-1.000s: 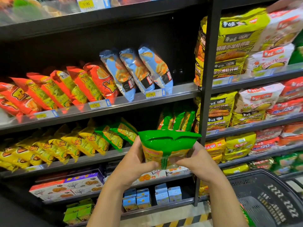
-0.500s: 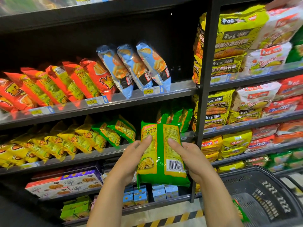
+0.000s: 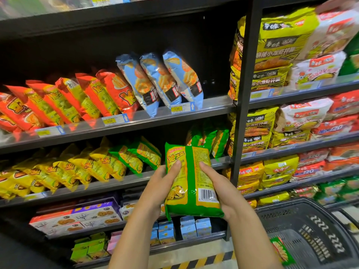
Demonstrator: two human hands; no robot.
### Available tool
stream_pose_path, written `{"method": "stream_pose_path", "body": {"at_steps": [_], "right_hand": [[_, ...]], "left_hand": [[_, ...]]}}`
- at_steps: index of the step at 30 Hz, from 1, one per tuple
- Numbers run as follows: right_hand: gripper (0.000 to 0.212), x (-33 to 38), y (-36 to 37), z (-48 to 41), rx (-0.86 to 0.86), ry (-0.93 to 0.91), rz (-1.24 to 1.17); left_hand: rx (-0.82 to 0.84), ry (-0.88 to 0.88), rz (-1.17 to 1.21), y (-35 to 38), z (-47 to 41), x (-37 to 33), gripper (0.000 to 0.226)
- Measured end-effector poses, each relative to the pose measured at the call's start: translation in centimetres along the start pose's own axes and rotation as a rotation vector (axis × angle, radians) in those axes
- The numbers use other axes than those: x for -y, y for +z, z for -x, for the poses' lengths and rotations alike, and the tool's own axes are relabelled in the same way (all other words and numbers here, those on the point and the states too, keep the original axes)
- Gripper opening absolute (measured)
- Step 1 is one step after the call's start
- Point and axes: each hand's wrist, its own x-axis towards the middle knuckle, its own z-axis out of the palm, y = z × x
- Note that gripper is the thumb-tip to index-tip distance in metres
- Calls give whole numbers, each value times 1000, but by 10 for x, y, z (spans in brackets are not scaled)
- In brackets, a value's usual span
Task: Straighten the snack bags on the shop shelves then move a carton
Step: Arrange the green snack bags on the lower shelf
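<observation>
Both hands are up in front of the shelves with a green snack bag (image 3: 191,181) between them. The bag stands upright in the air, its back seam and barcode turned towards the person, just in front of the edge of the second shelf (image 3: 93,188). The left hand (image 3: 161,188) grips its left side, thumb laid flat up the printed panel and the fingers hidden behind. The right hand (image 3: 223,191) cups the lower right corner, thumb stretched up the back panel; its fingers are out of sight behind the bag too.

On that second shelf a row of yellow bags (image 3: 77,169) leans over to the left, one overlapping the next, with two green bags (image 3: 136,156) at the right end of the row. More green bags (image 3: 211,139) stand further back beside the black upright post (image 3: 242,94). The shelf above carries slanting red-orange bags (image 3: 68,101) and three blue bags (image 3: 161,80), with a yellow price tag (image 3: 177,109) on the rail below them.

Lower down sit flat biscuit boxes (image 3: 77,218) and small blue cartons (image 3: 194,227). The bay to the right is stacked with noodle multipacks (image 3: 281,45). A black plastic basket (image 3: 320,216) is at the lower right, with a green packet (image 3: 281,251) lying inside.
</observation>
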Motion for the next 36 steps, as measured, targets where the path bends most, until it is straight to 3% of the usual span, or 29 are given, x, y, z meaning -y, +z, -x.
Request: {"method": "stream_pose_path", "body": {"at_steps": [3,6,8,12,14,15,18,22,27,31,35,36], "right_hand": [[37,-3,-3,-2,-25,-89,35],[37,-8,-3,-8,-126,-215,143],[36,-8,4,-9,-218,-318,250],[33,-11,16,-12,-294,-466,441],[41,-9,22,-10,-248,-472,498],[46,-8,23,-10,-227,-463,512],[35,-4,24,-8,-184,-465,589],[38,-6,21,-9,-195,-494,634],[38,-6,18,-11,-274,-556,569],[54,-5,16,-13,-324,-523,504],[95,-5,10,-18,-188,-384,335],[95,-5,9,-18,-144,-356,298]], "left_hand": [[-85,71,-66,-5,1,-2,86],[-161,211,-158,-11,0,-1,50],[-125,238,-176,-10,-2,-2,33],[45,225,-291,3,6,-6,45],[73,219,-272,7,8,-7,31],[80,220,-253,8,8,-7,32],[54,188,-185,3,4,0,53],[-83,173,-166,-3,-1,7,58],[-78,107,5,-12,-2,10,42],[-28,89,130,-15,0,8,40],[25,43,239,-17,0,7,53],[41,36,253,-16,1,7,55]]}}
